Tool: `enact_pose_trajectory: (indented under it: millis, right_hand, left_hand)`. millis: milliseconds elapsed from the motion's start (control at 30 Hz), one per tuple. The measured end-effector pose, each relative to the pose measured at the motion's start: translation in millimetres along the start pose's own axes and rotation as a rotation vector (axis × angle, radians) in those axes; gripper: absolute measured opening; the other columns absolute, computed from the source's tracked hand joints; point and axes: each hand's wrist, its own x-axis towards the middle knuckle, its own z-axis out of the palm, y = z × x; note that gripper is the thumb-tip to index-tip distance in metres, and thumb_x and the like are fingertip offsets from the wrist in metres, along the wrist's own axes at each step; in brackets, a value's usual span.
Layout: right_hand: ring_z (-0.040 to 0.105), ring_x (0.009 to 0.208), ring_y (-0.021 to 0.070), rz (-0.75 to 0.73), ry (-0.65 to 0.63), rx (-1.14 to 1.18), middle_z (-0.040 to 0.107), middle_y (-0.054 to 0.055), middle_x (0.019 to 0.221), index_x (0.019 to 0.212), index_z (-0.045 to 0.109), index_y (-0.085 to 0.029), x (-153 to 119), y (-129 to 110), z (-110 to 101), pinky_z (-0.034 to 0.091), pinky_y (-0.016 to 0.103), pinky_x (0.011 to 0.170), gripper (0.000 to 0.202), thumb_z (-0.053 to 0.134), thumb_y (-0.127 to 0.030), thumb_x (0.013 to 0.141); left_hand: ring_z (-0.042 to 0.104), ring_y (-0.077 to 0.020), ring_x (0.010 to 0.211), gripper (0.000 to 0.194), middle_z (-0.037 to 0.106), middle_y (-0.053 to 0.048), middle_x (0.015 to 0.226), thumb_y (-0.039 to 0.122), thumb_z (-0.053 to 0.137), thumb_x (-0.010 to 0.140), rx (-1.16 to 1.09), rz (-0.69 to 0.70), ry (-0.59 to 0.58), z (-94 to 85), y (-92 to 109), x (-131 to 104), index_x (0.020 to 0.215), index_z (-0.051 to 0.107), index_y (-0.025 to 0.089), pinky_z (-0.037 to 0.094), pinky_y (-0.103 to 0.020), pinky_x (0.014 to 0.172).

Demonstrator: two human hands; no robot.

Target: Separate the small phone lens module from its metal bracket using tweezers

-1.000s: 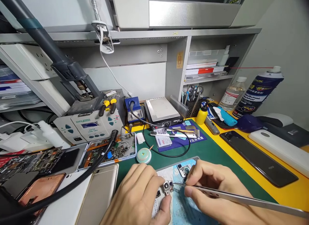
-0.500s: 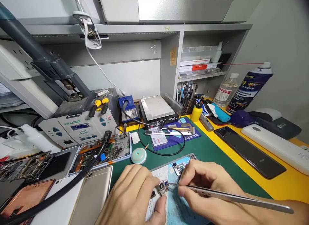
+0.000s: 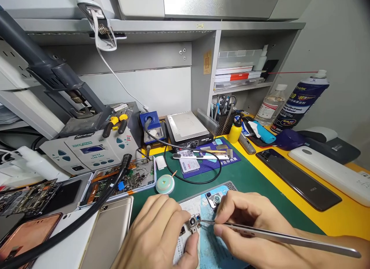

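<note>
Just one cam, worn on the head, facing forward and angled down over the green mat (image 3: pixel 260 184). It's pretty close: left hand (image 3: pixel 157 230) and right hand (image 3: pixel 266 215) loom large at the near edge. View runs far back to the shelf (image 3: pixel 173 25), with the grey station (image 3: pixel 92 149) left, spray can (image 3: pixel 303 103) right.

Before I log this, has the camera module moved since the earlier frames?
No. Against the round disc, the camera module shows no clear shift either way; both slid left together as the view itself swung.

The yellow bench (image 3: pixel 354 217) bears a green mat (image 3: pixel 254 178) and dark phone (image 3: pixel 299 180).
</note>
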Motion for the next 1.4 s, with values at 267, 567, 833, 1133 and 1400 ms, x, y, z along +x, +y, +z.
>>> enact_pose_trajectory:
  millis: [267, 567, 833, 1133, 1400]
  right_hand:
    - [0.036, 0.052, 0.0096, 0.025, -0.015, 0.002, 0.043, -0.008, 0.059, 0.074, 0.051, -0.022, 2.4, -2.6, -1.0, 0.030, 0.024, 0.049, 0.020, 0.064, -0.019, 0.090]
    - [0.036, 0.053, 0.0100, 0.029, 0.015, -0.055, 0.045, -0.008, 0.060, 0.074, 0.051, -0.023, 1.0, -2.4, -1.0, 0.030, 0.024, 0.050, 0.019, 0.063, -0.017, 0.087]
    - [0.037, 0.055, 0.0111, 0.066, 0.030, -0.059, 0.046, -0.007, 0.063, 0.074, 0.051, -0.023, -3.2, -1.6, -1.0, 0.033, 0.024, 0.050, 0.018, 0.063, -0.021, 0.088]
    - [0.036, 0.056, 0.0110, 0.065, 0.056, -0.038, 0.046, -0.007, 0.064, 0.073, 0.051, -0.023, 0.3, -1.1, -0.2, 0.032, 0.023, 0.050, 0.019, 0.063, -0.017, 0.087]
    - [0.035, 0.059, 0.0122, 0.114, 0.017, 0.060, 0.044, -0.007, 0.066, 0.074, 0.049, -0.023, 1.1, -6.3, -2.0, 0.032, 0.024, 0.052, 0.019, 0.060, -0.018, 0.089]
  left_hand:
    - [0.058, -0.0229, 0.079, 0.013, 0.061, -0.004, 0.082, 0.013, 0.062, 0.086, 0.021, 0.011, 0.030, 2.7, 0.2, 1.5, 0.098, 0.062, 0.019, 0.047, -0.037, 0.072]
    - [0.058, -0.0231, 0.080, 0.013, 0.061, -0.004, 0.082, 0.014, 0.062, 0.086, 0.014, 0.003, 0.019, 1.1, 1.0, 1.4, 0.098, 0.062, 0.019, 0.048, -0.038, 0.075]
    - [0.056, -0.0232, 0.080, 0.014, 0.060, -0.004, 0.083, 0.013, 0.063, 0.087, 0.005, 0.011, 0.015, 3.3, -0.2, 1.4, 0.099, 0.060, 0.019, 0.047, -0.039, 0.075]
    - [0.055, -0.0229, 0.081, 0.013, 0.060, -0.004, 0.082, 0.012, 0.063, 0.087, 0.000, 0.006, 0.028, 3.1, 1.4, 0.0, 0.098, 0.061, 0.019, 0.047, -0.040, 0.078]
    - [0.054, -0.0238, 0.080, 0.014, 0.061, -0.004, 0.083, 0.011, 0.064, 0.086, -0.013, 0.008, 0.038, 4.4, 1.4, -0.3, 0.098, 0.061, 0.018, 0.046, -0.040, 0.077]
